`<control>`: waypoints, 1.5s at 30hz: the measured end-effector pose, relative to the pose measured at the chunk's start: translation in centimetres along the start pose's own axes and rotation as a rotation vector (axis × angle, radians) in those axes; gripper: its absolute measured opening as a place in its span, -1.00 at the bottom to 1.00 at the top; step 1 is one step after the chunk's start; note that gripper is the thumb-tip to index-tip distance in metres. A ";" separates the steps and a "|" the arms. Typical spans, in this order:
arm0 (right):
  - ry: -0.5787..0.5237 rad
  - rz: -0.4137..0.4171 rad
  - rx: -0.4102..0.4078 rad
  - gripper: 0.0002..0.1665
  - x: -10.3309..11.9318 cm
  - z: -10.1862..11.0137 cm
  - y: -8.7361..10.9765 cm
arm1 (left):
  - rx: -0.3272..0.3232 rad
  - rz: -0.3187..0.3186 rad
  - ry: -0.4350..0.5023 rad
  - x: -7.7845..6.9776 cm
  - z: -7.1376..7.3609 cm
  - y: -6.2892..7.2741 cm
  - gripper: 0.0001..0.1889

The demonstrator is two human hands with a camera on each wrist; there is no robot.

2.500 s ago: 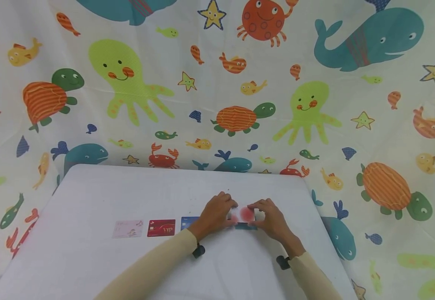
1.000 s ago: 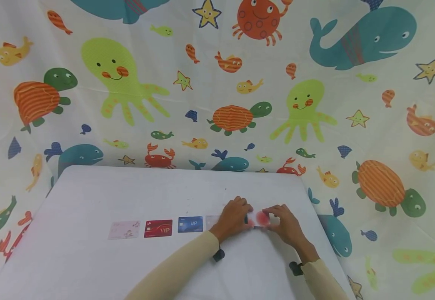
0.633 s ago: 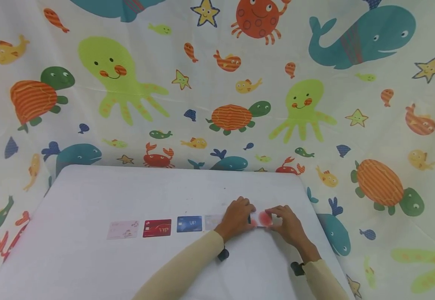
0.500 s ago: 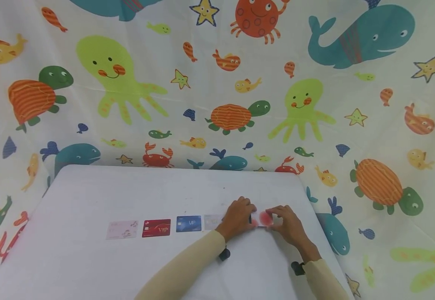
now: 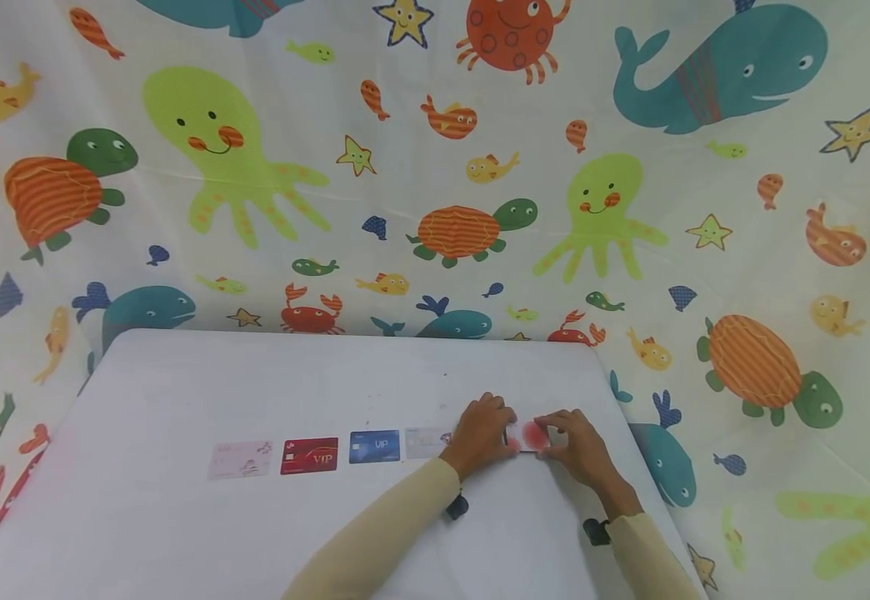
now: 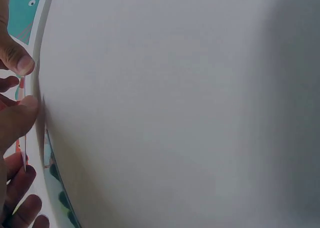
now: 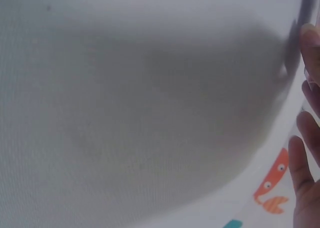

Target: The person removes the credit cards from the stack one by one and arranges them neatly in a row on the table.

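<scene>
A small white card with a red round patch is pinched by its ends between both hands, low over the table's right part. My left hand grips its left end with thumb and fingers; in the left wrist view the card shows nearly edge-on beside the left thumb. My right hand pinches the right end, and in the right wrist view its fingers are partly cut off by the frame. A dark edge shows along the card's lower side; whether another card lies beneath, I cannot tell.
Left of the hands lie a pale pink card, a red VIP card, a blue VIP card and a pale card in a row. The white table ends before a sea-animal curtain.
Both hands have shifted right with the white card. The blue card is fully uncovered, and the pale card beside it has come into view. In the last half second the hands barely move.
</scene>
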State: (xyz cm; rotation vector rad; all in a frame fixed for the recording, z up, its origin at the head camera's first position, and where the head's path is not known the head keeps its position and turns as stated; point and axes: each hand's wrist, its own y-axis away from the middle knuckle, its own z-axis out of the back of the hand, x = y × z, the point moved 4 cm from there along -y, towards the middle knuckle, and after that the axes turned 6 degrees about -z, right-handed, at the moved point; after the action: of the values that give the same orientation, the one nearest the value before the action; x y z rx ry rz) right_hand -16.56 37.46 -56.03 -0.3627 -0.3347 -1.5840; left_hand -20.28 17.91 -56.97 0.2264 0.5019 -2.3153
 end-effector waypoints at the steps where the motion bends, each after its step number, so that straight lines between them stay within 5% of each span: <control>1: 0.000 -0.010 0.005 -0.37 0.0 0.0 0.0 | 0.001 0.000 0.000 0.0 0.0 0.0 -0.50; 17: 0.022 -0.068 0.051 -0.37 -0.5 -0.1 -0.8 | 0.001 0.034 0.024 -0.2 -0.6 -0.4 -0.53; 45: -0.009 -0.034 0.084 -0.42 -0.2 -0.1 -1.3 | 0.005 0.053 0.006 -0.1 -1.1 -0.5 -0.38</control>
State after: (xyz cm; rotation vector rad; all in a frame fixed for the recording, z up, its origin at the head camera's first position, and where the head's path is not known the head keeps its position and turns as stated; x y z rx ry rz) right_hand -17.84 37.67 -56.22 -0.3006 -0.4148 -1.5962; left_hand -20.49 18.77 -57.83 0.2467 0.4873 -2.2648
